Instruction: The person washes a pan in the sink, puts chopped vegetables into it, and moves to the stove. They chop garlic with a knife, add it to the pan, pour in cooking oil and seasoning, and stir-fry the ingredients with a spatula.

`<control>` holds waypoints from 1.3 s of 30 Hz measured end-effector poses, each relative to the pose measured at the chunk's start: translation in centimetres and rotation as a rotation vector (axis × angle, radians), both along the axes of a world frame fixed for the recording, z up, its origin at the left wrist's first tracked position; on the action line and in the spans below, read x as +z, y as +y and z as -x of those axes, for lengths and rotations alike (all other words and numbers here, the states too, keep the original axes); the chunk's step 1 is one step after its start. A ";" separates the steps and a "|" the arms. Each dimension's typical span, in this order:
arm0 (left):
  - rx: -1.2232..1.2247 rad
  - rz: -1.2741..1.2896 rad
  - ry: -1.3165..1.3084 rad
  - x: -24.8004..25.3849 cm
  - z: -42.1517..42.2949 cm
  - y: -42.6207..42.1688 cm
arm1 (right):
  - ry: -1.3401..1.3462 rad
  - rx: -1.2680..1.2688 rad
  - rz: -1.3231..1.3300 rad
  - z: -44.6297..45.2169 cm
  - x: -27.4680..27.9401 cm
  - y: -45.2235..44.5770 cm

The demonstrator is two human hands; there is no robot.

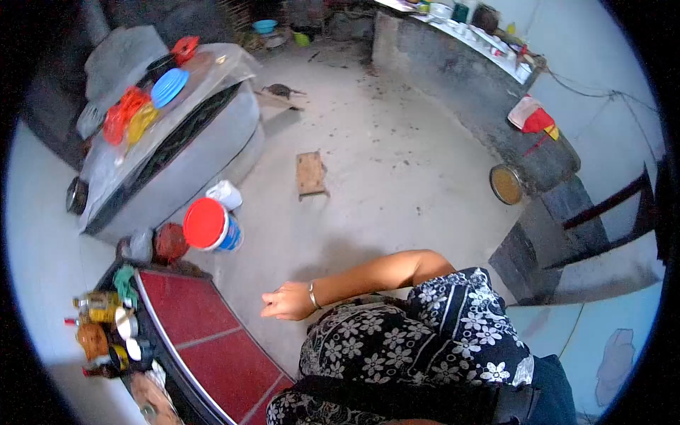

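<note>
My right hand (287, 301) is held in front of my body, its forearm bent across to the left. A silver bangle (313, 295) circles the wrist. The fingers are curled into a loose fist, and nothing shows sticking out of it. Closest to it is a counter with dark red tiles (185, 306), a little to the left and apart from the hand. My left hand is not visible. Black-and-white flowered clothing (397, 347) covers my torso and upper arm.
On the floor are a red-lidded bucket (205, 224), a white jug (225, 193), a small wooden stool (310, 174) and a round basket-like tray (506, 185). Bottles and jars (99, 312) crowd the counter's left end. A plastic-covered stove-like block (191, 134) holds bags and blue bowls (169, 86).
</note>
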State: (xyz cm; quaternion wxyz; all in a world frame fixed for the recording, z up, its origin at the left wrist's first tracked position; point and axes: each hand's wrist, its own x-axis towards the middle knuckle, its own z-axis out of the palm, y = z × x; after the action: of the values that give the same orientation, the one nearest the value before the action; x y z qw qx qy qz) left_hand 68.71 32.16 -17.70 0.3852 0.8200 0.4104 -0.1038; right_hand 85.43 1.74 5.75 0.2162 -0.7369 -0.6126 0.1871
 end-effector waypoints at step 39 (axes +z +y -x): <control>-0.809 -0.008 0.101 25.6 -187.2 -82.3 | -0.123 -1.848 0.312 -166.7 24.3 -110.3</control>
State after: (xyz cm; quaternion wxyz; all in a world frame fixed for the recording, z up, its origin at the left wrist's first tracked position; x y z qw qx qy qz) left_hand 255.92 -50.11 7.89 0.2893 0.9107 0.0735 -0.2856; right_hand 252.13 -108.52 30.03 0.1451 -0.9605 0.2369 -0.0179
